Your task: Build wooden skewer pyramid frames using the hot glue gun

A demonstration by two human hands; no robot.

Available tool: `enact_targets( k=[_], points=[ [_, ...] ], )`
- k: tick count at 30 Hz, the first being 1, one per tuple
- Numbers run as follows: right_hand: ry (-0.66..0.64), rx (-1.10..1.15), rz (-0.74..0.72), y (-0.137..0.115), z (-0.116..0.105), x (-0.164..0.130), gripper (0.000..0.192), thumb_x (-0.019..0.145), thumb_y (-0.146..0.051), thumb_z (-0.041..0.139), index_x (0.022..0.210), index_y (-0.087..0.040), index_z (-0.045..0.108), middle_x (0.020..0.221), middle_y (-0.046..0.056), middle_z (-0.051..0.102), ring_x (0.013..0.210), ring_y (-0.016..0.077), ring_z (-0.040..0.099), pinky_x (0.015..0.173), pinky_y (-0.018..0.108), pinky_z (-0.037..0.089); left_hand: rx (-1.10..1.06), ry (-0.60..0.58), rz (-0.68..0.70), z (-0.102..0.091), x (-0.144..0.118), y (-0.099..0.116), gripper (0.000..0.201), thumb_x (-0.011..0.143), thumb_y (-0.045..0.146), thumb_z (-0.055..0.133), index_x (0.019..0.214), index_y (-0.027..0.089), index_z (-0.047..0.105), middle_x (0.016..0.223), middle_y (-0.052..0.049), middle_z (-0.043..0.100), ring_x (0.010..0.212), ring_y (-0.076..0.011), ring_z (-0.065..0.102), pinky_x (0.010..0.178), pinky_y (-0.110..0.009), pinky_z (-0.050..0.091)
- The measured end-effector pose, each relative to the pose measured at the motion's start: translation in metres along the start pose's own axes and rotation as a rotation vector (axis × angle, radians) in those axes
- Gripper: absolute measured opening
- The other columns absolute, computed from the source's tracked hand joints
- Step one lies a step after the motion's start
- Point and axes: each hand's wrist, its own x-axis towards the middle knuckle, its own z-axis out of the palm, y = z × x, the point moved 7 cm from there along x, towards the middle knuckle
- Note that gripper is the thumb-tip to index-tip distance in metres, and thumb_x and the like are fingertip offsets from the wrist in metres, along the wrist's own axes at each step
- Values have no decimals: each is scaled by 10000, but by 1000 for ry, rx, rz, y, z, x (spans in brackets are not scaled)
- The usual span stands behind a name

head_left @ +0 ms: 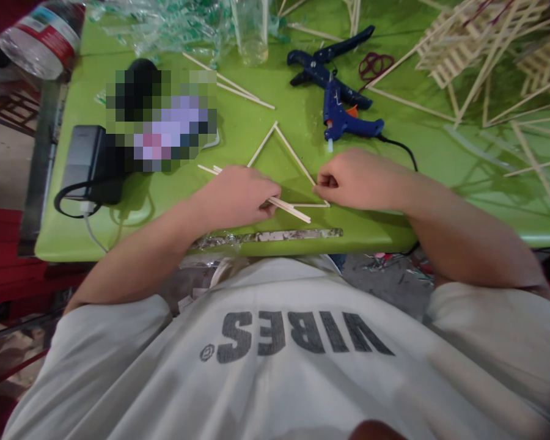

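Note:
A triangle of thin wooden sticks (295, 154) lies on the green table in front of me, its tip pointing away. My left hand (241, 194) is closed around a few loose wooden sticks (289, 209), whose ends poke out on both sides. It covers the triangle's left corner. My right hand (343, 180) has its fingers curled together at the triangle's right side, near the lower right corner. Whether they pinch the stick there or something small, I cannot make out. Just beyond the right hand lies a blue glue gun (348, 119).
Dark blue pliers-like cutters (323, 66) lie behind the glue gun. Wooden stick structures (458, 55) crowd the right. A power bank (85, 162) with cables and a blurred phone-like object (174, 131) sit left. Plastic wrappers (165, 30), a clear cup (252, 36) and a bottle (43, 40) stand behind.

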Motion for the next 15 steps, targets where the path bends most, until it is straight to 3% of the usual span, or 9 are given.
enact_targets(
  k=[9,15],
  points=[
    [45,9,-13,2,-3,5,320,1079,-317,698,786,-208,767,820,94,776,741,221,622,739,399,367,-9,32,-22,0,1,-7,211,1000,240,608,985,205,815,1009,-58,833,891,-202,677,807,-309,401],
    [67,14,-12,4,-5,5,309,1082,-364,739,819,-213,797,861,101,807,771,238,664,753,399,396,-25,21,-42,1,1,-9,230,1023,253,601,1005,209,826,1031,-59,831,953,-226,716,897,-328,459]
  ],
)
